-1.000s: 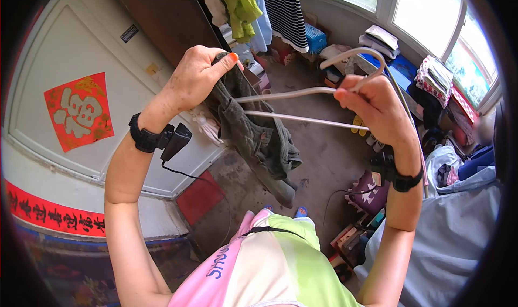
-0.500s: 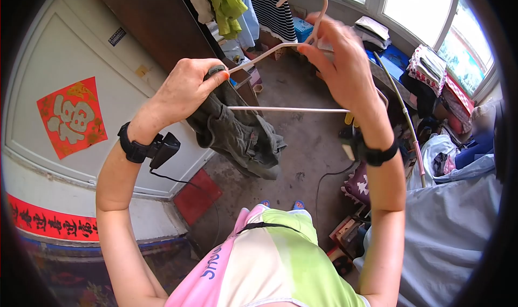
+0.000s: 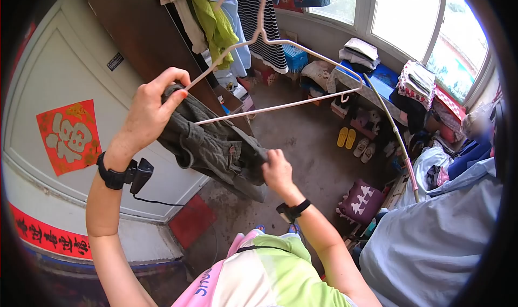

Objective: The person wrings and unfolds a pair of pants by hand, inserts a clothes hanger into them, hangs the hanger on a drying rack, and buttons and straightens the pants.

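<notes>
Dark garment slants lengthwise, down rightward from left hand.

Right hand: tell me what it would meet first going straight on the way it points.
The right hand would first meet the dark green garment whose edge it holds. Beyond that, the white hanger's lower bar seems next in line, though depth is unclear.

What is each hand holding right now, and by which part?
The left hand pinches the dark garment at one end of the white hanger; the right hand grips the garment's far edge.
</notes>
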{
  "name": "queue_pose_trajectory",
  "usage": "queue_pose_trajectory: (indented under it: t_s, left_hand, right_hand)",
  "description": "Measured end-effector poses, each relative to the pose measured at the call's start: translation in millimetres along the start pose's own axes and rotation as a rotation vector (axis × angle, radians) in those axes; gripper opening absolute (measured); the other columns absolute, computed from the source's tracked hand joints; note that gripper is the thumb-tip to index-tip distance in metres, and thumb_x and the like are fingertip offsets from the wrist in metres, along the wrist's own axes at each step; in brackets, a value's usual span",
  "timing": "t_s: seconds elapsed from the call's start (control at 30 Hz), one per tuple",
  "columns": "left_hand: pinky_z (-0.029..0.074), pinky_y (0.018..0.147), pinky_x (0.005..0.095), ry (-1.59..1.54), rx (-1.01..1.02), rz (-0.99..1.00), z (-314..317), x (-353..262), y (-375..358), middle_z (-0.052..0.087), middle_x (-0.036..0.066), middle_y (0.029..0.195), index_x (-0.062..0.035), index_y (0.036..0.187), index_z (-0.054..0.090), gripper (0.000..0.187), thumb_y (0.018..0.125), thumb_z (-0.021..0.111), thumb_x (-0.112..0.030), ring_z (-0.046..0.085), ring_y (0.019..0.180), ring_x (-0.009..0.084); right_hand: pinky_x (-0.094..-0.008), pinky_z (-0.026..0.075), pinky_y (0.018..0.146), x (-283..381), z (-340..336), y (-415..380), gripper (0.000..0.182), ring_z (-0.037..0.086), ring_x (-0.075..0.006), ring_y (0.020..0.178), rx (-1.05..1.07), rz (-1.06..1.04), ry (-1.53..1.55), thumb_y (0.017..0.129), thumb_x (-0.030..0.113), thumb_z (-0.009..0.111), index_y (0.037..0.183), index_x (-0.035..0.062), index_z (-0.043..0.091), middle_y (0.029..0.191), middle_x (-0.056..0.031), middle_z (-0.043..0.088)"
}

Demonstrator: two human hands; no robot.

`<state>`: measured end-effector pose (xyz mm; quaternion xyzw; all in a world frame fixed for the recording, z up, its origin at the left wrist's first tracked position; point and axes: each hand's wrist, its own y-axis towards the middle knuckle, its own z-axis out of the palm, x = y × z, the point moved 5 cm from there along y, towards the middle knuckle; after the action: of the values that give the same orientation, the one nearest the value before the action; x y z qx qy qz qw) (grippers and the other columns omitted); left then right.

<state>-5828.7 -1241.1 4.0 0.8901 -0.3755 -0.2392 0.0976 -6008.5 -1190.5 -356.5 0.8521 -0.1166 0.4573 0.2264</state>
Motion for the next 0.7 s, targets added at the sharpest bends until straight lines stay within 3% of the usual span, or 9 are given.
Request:
queue_pose_trajectory:
  t_s: [0.03, 0.07, 0.13, 0.23, 0.27, 0.4, 0.5, 0.57, 0.7]
  left_hand:
    - [0.043, 0.075, 0.0267, -0.033, -0.011, 0.040, -3, 5, -1, 0.057, 0.002, 0.087, -0.0018, 0.110, 0.059, 0.015, 0.097, 0.059, -0.009, 0.049, 0.078, 0.0130]
    - [0.043, 0.075, 0.0259, -0.069, -0.020, 0.077, -3, 12, -4, 0.055, 0.001, 0.086, -0.0022, 0.110, 0.059, 0.014, 0.097, 0.059, -0.008, 0.047, 0.077, 0.0124]
    - [0.045, 0.080, 0.0249, -0.132, 0.001, 0.076, -9, 27, -13, 0.060, 0.000, 0.090, -0.0013, 0.113, 0.061, 0.016, 0.098, 0.058, -0.005, 0.053, 0.083, 0.0112]
    - [0.047, 0.090, 0.0254, -0.169, 0.032, 0.055, -7, 60, -27, 0.069, 0.003, 0.100, 0.0019, 0.117, 0.063, 0.022, 0.097, 0.059, -0.004, 0.061, 0.096, 0.0123]
    - [0.048, 0.096, 0.0283, -0.246, 0.007, -0.018, -5, 74, -34, 0.073, 0.009, 0.107, 0.0053, 0.115, 0.066, 0.023, 0.094, 0.059, 0.001, 0.066, 0.103, 0.0161]
    - [0.051, 0.093, 0.0289, -0.275, -0.023, -0.037, 1, 107, -52, 0.073, 0.012, 0.107, 0.0047, 0.119, 0.067, 0.027, 0.092, 0.059, 0.007, 0.067, 0.102, 0.0184]
    - [0.051, 0.093, 0.0290, -0.212, -0.034, 0.076, 7, 105, -55, 0.073, 0.013, 0.106, 0.0046, 0.118, 0.067, 0.028, 0.092, 0.059, 0.008, 0.068, 0.102, 0.0198]
    - [0.053, 0.086, 0.0294, -0.172, -0.039, 0.138, 13, 101, -53, 0.072, 0.014, 0.100, 0.0025, 0.117, 0.067, 0.028, 0.090, 0.060, 0.008, 0.069, 0.093, 0.0222]
    - [0.051, 0.071, 0.0319, -0.087, -0.083, 0.226, 27, 94, -45, 0.068, 0.014, 0.087, -0.0008, 0.114, 0.069, 0.028, 0.088, 0.062, 0.008, 0.065, 0.078, 0.0238]
  right_hand:
    - [-0.0471, 0.053, 0.078, -14, -4, 9, 0.025, 0.063, -0.0393, 0.092, -0.017, 0.017, 0.040, 0.083, 0.011, 0.062, 0.107, 0.0051, 0.059, 0.099, -0.0186, 0.061]
    - [-0.0426, 0.054, 0.074, -57, 5, 25, 0.021, 0.065, -0.0314, 0.091, 0.107, 0.196, 0.269, 0.086, 0.009, 0.056, 0.106, 0.0048, 0.063, 0.098, -0.0146, 0.064]
    - [-0.0310, 0.055, 0.067, -50, -30, 43, 0.019, 0.065, -0.0141, 0.083, 0.305, 0.501, 0.932, 0.093, 0.007, 0.052, 0.108, 0.0108, 0.063, 0.093, -0.0014, 0.065]
    - [-0.0323, 0.056, 0.073, -29, -81, 67, 0.013, 0.066, -0.0150, 0.085, 0.374, 0.538, 1.301, 0.097, 0.007, 0.052, 0.108, 0.0083, 0.060, 0.095, -0.0020, 0.066]
    - [-0.0315, 0.056, 0.075, -32, -93, 77, 0.013, 0.066, -0.0148, 0.086, 0.316, 0.509, 1.273, 0.095, 0.006, 0.055, 0.106, 0.0073, 0.061, 0.094, -0.0020, 0.067]
    - [-0.0277, 0.051, 0.083, -16, -146, 105, 0.012, 0.065, -0.0137, 0.090, 0.276, 0.382, 0.988, 0.090, 0.007, 0.064, 0.101, 0.0052, 0.067, 0.095, -0.0034, 0.069]
    - [-0.0265, 0.049, 0.080, 2, -180, 122, 0.011, 0.064, -0.0125, 0.088, 0.220, 0.248, 0.660, 0.087, 0.010, 0.067, 0.097, 0.0048, 0.069, 0.095, -0.0032, 0.069]
    - [-0.0270, 0.049, 0.072, 6, -189, 130, 0.012, 0.063, -0.0135, 0.082, 0.264, 0.381, 0.713, 0.085, 0.011, 0.067, 0.095, 0.0046, 0.069, 0.089, -0.0043, 0.068]
    - [-0.0289, 0.048, 0.073, 15, -218, 145, 0.017, 0.061, -0.0144, 0.085, 0.215, 0.382, 0.562, 0.082, 0.018, 0.069, 0.093, 0.0050, 0.069, 0.089, -0.0044, 0.066]
